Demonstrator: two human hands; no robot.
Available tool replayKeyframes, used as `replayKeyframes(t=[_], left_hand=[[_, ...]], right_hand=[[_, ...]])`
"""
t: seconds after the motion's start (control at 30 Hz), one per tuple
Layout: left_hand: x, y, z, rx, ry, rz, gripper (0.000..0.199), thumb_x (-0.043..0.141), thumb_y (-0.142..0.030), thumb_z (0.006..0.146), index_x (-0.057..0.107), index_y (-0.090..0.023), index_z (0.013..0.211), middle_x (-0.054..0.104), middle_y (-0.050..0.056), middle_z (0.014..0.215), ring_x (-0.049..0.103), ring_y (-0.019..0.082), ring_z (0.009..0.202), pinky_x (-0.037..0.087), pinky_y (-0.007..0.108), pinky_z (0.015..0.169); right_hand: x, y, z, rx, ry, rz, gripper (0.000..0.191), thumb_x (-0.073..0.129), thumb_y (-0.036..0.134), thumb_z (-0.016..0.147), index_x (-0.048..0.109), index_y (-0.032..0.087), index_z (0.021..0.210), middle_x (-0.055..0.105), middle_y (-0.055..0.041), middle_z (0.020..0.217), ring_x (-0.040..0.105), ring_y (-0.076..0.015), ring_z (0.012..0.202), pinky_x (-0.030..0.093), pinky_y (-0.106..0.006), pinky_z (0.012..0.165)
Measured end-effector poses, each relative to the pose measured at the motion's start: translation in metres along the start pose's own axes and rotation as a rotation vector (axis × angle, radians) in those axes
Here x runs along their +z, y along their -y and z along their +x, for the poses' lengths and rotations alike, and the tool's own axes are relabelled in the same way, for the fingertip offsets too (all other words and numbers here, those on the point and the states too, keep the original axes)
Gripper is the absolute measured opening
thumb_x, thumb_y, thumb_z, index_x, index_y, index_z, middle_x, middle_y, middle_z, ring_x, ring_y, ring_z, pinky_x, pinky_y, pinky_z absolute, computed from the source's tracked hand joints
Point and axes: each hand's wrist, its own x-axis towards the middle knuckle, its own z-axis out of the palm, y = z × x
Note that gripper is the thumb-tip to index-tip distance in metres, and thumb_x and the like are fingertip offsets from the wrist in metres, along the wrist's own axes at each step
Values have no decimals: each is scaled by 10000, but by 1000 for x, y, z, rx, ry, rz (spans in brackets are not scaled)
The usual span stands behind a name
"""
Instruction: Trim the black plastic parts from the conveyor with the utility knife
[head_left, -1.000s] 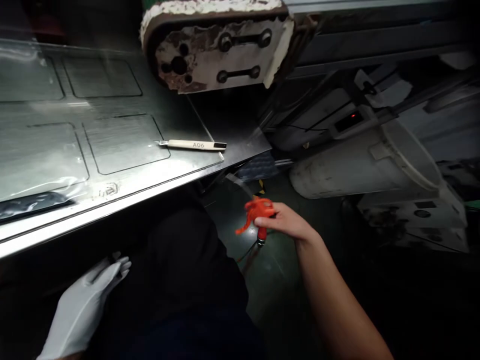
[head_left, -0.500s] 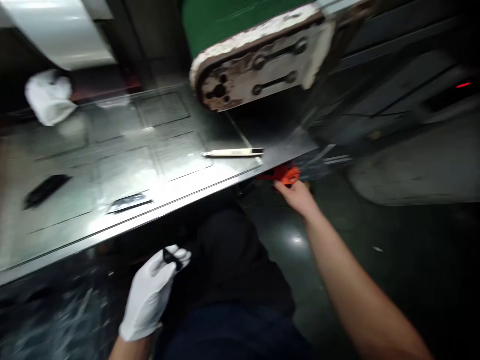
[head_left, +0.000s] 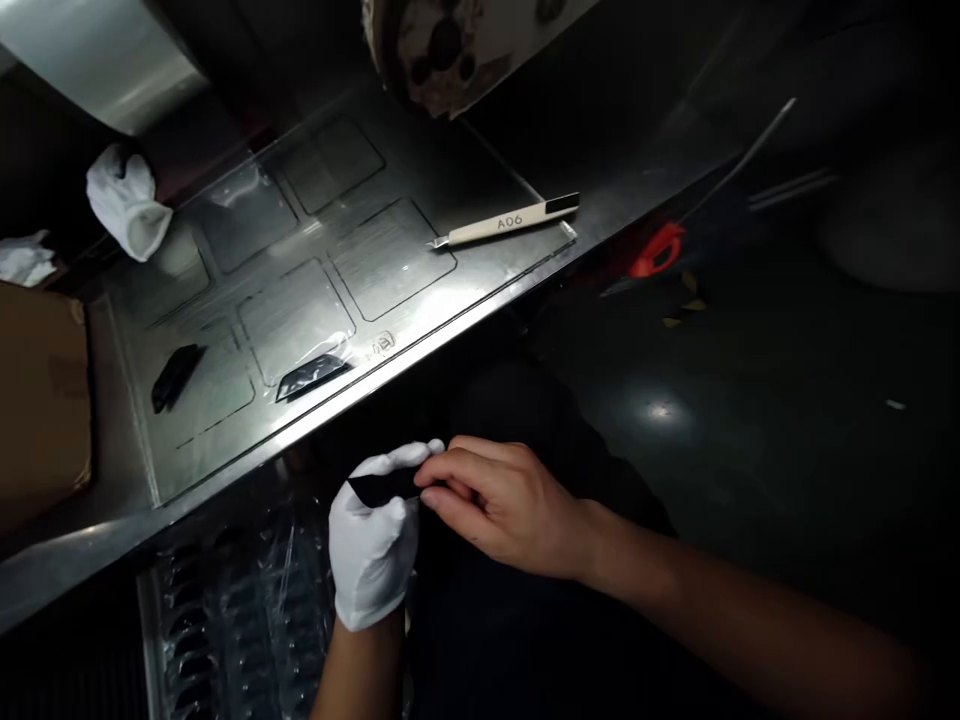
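My left hand (head_left: 375, 550), in a white glove, is closed around a small dark black piece (head_left: 379, 488) above my lap. The bare fingers of my right hand (head_left: 517, 505) pinch the right end of that piece, and they cover part of it. Its exact kind does not show. On the bench mat (head_left: 217, 375) beyond my hands lie a black angular piece (head_left: 176, 378) and a similar piece with a shiny face (head_left: 311, 377). A pale-handled craft knife (head_left: 510, 222) marked A06 rests farther right.
A crumpled white glove (head_left: 131, 205) lies at the back left, near a cardboard box (head_left: 45, 390). Below the bench edge is a clear plastic tray (head_left: 240, 620) with dark pieces. A red handle-like object (head_left: 656, 250) is at the right edge. Machine housing (head_left: 450, 50) overhangs the back.
My right hand has left the red object at the bench edge and come to the black piece in my left hand. The view has shifted and grown darker.
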Motion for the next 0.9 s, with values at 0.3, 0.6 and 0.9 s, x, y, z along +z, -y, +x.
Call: replayKeyframes(t=[0.3, 0.6, 0.9], left_hand=[[1, -5, 2, 4, 8, 273, 299, 848, -335, 848, 809, -289, 1140, 769, 56, 1212, 722, 304, 1152, 607, 400, 1025], [2, -89, 32, 542, -176, 545, 390, 762, -211, 925, 743, -331, 1296, 749, 9, 1272, 719, 255, 1177, 601, 408, 1066], [-40, -136, 116, 727, -204, 1293, 498, 540, -31, 841, 727, -195, 1273, 667, 17, 1426, 466, 254, 1491, 375, 410, 1278]], right_hand=[[-4, -6, 13, -55, 137, -74, 68, 612, 164, 920, 669, 170, 956, 558, 26, 713, 495, -68, 593, 401, -221, 555], [-47, 31, 116, -277, 262, -354, 37, 633, 199, 910, 660, 174, 912, 621, 18, 731, 533, -73, 615, 396, -224, 571], [-27, 42, 238, -413, 688, -1082, 91, 626, 245, 849, 669, 174, 812, 691, -43, 729, 592, -157, 589, 270, -302, 581]])
